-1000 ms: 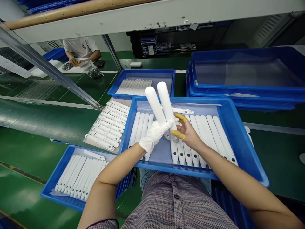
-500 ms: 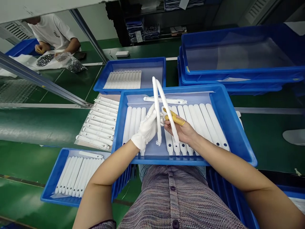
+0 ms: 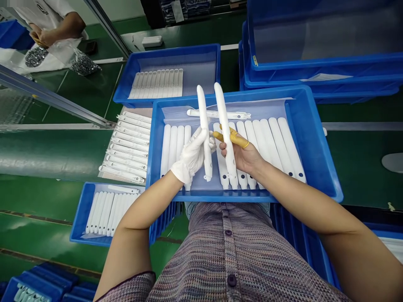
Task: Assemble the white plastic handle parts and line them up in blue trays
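My left hand [image 3: 190, 157], in a white glove, grips a long white plastic piece [image 3: 204, 126] held upright over the blue tray [image 3: 317, 138] in front of me. My right hand [image 3: 244, 153], bare with yellow finger cots, grips a second white piece [image 3: 224, 121] just to the right of the first. The two pieces stand side by side, nearly parallel, a small gap between them. Under my hands the tray holds rows of the same white pieces [image 3: 273, 142] on a clear sheet, and one lies crosswise at the back [image 3: 217, 114].
A second blue tray [image 3: 170, 63] with white pieces sits behind, a third [image 3: 94, 214] at lower left. Flat white parts [image 3: 129, 142] lie on a card between them. Stacked blue bins [image 3: 321, 71] stand at back right. Another person's hands [image 3: 40, 37] work at far left.
Both held pieces have turned from edge-on and crossing to side by side and nearly parallel. The view has tilted further down, so trays sit higher in frame.
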A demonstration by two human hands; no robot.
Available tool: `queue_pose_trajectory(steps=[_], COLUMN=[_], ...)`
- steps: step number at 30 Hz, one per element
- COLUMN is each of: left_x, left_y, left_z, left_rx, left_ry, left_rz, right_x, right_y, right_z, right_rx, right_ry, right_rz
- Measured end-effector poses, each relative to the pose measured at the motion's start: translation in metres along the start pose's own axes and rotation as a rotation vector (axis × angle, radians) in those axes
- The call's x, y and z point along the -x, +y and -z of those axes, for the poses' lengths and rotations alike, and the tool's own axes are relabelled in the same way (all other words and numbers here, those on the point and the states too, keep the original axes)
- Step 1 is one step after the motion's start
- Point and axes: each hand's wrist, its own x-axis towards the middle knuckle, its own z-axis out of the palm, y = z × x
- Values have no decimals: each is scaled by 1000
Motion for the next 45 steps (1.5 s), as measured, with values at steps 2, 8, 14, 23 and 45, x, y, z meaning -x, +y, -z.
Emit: queue_pose_trajectory(steps=[2, 8, 14, 23, 45], left_x=[-1, -1, -1, -4, -5], left_y=[0, 0, 0, 0, -4], left_z=[0, -1, 1, 2, 21], left_rx=[-10, 24, 100, 129, -202], left_ry=[-16, 1, -32, 12, -288], left_rz=[4, 32, -40, -51, -103], right_x=[0, 1, 1, 4, 7], right_y=[0, 0, -2, 10, 35], right_z=[-1, -7, -5, 2, 16], right_rx=[-28, -152, -167, 202, 1063], right_ry=[15, 29, -13, -43, 140], right_rz=[20, 17, 31, 137, 791])
